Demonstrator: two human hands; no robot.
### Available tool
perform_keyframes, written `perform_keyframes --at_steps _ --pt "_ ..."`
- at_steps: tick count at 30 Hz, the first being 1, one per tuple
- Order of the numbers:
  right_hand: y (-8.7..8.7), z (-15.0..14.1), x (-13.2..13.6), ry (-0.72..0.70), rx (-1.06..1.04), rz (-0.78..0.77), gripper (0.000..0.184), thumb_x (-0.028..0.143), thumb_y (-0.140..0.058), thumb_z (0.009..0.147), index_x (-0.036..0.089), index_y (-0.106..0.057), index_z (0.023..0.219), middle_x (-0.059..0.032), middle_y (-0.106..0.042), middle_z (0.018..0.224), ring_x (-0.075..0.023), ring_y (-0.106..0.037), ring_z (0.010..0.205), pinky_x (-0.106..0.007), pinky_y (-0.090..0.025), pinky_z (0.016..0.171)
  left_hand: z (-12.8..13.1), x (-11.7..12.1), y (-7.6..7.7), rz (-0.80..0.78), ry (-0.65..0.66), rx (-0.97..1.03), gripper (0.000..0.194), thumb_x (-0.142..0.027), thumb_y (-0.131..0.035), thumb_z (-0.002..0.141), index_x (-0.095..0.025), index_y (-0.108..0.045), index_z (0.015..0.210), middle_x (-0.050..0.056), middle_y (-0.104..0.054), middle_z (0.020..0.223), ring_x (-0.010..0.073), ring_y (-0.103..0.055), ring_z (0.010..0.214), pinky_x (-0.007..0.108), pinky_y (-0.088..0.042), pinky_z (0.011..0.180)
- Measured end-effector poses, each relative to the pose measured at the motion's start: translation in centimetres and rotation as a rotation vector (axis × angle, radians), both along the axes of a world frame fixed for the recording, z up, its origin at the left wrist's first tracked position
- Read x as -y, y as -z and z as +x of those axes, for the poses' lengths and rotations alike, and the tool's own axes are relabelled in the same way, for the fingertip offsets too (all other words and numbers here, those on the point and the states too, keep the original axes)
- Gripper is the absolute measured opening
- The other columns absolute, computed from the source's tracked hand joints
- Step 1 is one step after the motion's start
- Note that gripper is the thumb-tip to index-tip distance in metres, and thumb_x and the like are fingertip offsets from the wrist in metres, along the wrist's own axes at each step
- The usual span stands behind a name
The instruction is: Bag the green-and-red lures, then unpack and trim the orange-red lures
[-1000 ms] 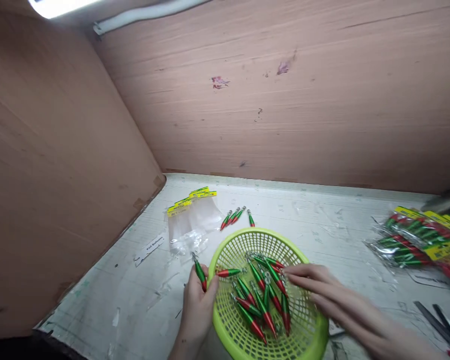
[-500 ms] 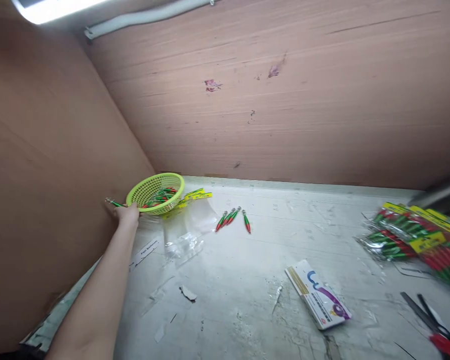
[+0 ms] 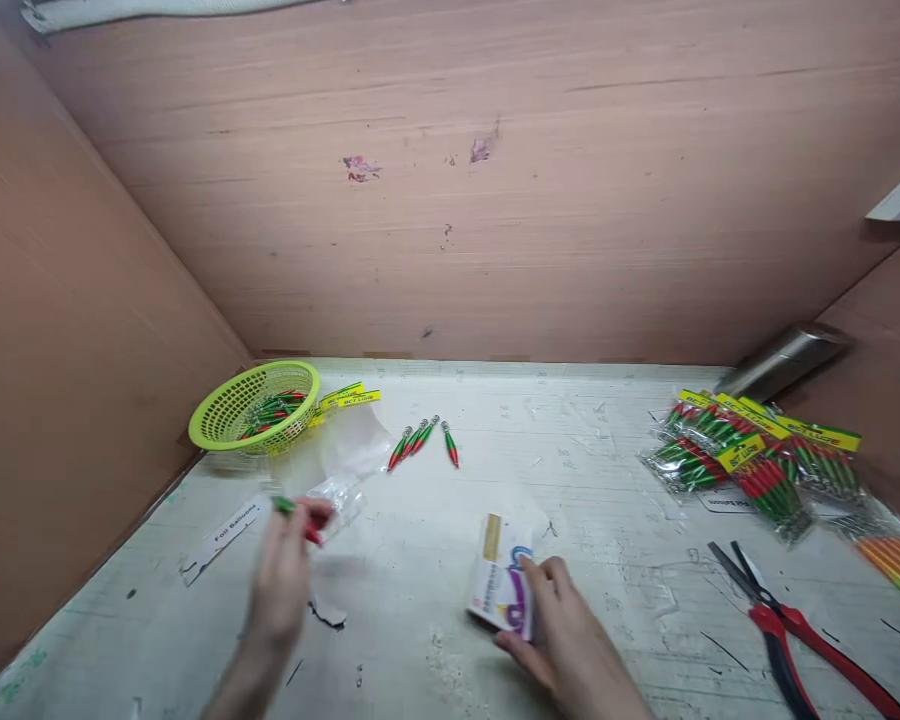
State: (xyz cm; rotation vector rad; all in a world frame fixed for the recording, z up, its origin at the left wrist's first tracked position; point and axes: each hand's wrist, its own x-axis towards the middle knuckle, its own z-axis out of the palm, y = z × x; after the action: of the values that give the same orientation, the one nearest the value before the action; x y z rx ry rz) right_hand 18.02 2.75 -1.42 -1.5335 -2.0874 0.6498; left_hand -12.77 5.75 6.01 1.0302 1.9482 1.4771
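My left hand (image 3: 279, 580), blurred by motion, is closed around red-and-green fishing lures (image 3: 319, 522) above the bench; how many I cannot tell. My right hand (image 3: 574, 640) grips the lower right side of a small white cardboard box (image 3: 501, 575) with purple and gold print, thumb at its near edge. Beyond the hands lies a short row of similar lures (image 3: 418, 440), with a single lure (image 3: 451, 445) just to its right. More lures (image 3: 274, 412) sit in a yellow-green plastic basket (image 3: 204, 432) at the far left.
Clear bags (image 3: 345, 440) with yellow headers lie beside the basket. A "Foil Balloons" label (image 3: 229, 535) is at left. Filled lure packs (image 3: 757, 460) are heaped at right before a metal cylinder (image 3: 791, 358). Red-handled pliers (image 3: 776, 605) lie at the near right. Board walls enclose the bench.
My left hand has left the basket and come nearer with lures in it. My right hand has entered and taken hold of the box, which has shifted left and turned. The view has swung right.
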Motion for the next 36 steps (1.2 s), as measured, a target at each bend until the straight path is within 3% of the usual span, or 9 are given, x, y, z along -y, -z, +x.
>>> perform_keyframes --at_steps 3,6,10,15,19,23,26,31,36 --pt "-2.4 -3.4 0.4 -0.110 -0.179 -0.059 0.033 0.028 -0.060 0.087 0.020 -0.057 0.119 -0.0100 -0.061 0.103 -0.0219 -0.066 0.083 -0.032 -0.056 0.070 7.6 3.1 2.3 -0.082 0.154 0.469 0.058 -0.071 -0.064 0.068 -0.017 -0.069 0.089 0.012 -0.071 0.105 0.0297 -0.061 0.107 0.041 -0.051 0.090" --pt "-4.0 -5.3 0.7 -0.209 -0.438 -0.192 0.017 0.025 -0.059 0.086 0.019 -0.061 0.102 -0.0045 -0.064 0.089 -0.0152 -0.060 0.069 -0.024 -0.051 0.061 13.6 4.9 3.5 -0.086 0.131 0.925 0.050 -0.062 -0.066 0.075 -0.023 -0.065 0.106 0.011 -0.062 0.129 0.0293 -0.053 0.124 0.042 -0.049 0.096" --pt "-3.5 -6.0 1.1 -0.140 -0.601 -0.217 0.015 0.028 -0.053 0.091 0.018 -0.063 0.094 -0.0039 -0.066 0.082 -0.0144 -0.059 0.068 -0.023 -0.047 0.059 16.8 6.2 4.7 -0.006 0.172 0.975 0.047 -0.061 -0.060 0.082 -0.024 -0.063 0.112 0.010 -0.053 0.141 0.0275 -0.042 0.135 0.038 -0.042 0.106" --pt "-2.3 -2.5 -1.0 -0.001 -0.446 -0.038 0.021 0.035 -0.051 0.095 0.018 -0.064 0.092 -0.0056 -0.066 0.081 -0.0185 -0.060 0.074 -0.028 -0.049 0.064 13.6 7.9 6.5 -0.002 0.254 0.259 0.060 -0.049 -0.057 0.086 -0.020 -0.047 0.138 0.016 -0.047 0.144 0.0323 -0.037 0.137 0.047 -0.032 0.112" --pt "-1.8 0.7 -3.6 -0.180 -0.008 0.225 0.019 0.024 -0.050 0.095 0.020 -0.067 0.088 -0.0072 -0.064 0.079 -0.0228 -0.054 0.076 -0.033 -0.046 0.063 8.9 7.6 7.8 -0.153 0.462 -0.367 0.078 -0.033 -0.072 0.070 -0.017 -0.043 0.141 0.018 -0.044 0.145 0.0388 -0.032 0.138 0.056 -0.026 0.113" --pt "-3.0 0.0 -4.7 -0.465 0.217 0.241 0.018 0.016 -0.054 0.091 0.022 -0.071 0.089 -0.0081 -0.064 0.083 -0.0230 -0.054 0.079 -0.033 -0.045 0.064 7.4 6.2 8.2 -0.350 0.641 -0.481 0.088 -0.027 -0.074 0.060 -0.014 -0.042 0.141 0.018 -0.049 0.137 0.0385 -0.039 0.129 0.054 -0.031 0.109" --pt "-5.0 -2.4 -6.8 -0.611 0.132 0.043 0.021 0.012 -0.062 0.084 0.025 -0.071 0.097 -0.0047 -0.065 0.090 -0.0196 -0.058 0.085 -0.029 -0.048 0.071 7.8 5.7 8.0 -0.345 0.657 -0.500 0.076 -0.022 -0.069 0.062 -0.016 -0.047 0.134 0.017 -0.051 0.131 0.0363 -0.043 0.124 0.052 -0.034 0.106" --pt "-5.2 -7.6 -14.5 -0.107 0.155 -0.080 0.014 0.027 -0.056 0.089 0.017 -0.065 0.090 -0.0097 -0.064 0.090 -0.0229 -0.062 0.082 -0.031 -0.046 0.069 7.7 5.4 7.6 -0.239 0.660 -0.467 0.070 -0.015 -0.063 0.064 -0.019 -0.045 0.131 0.014 -0.051 0.130 0.0339 -0.044 0.123 0.050 -0.039 0.102" --pt "-2.6 -9.5 -18.3 0.087 0.185 -0.088 0.005 0.019 -0.056 0.084 0.016 -0.058 0.080 -0.0123 -0.063 0.087 -0.0250 -0.061 0.079 -0.031 -0.041 0.063 7.5 4.9 7.6 -0.177 0.664 -0.434 0.071 -0.010 -0.064 0.061 -0.021 -0.044 0.128 0.013 -0.054 0.127 0.0336 -0.046 0.122 0.050 -0.040 0.101"
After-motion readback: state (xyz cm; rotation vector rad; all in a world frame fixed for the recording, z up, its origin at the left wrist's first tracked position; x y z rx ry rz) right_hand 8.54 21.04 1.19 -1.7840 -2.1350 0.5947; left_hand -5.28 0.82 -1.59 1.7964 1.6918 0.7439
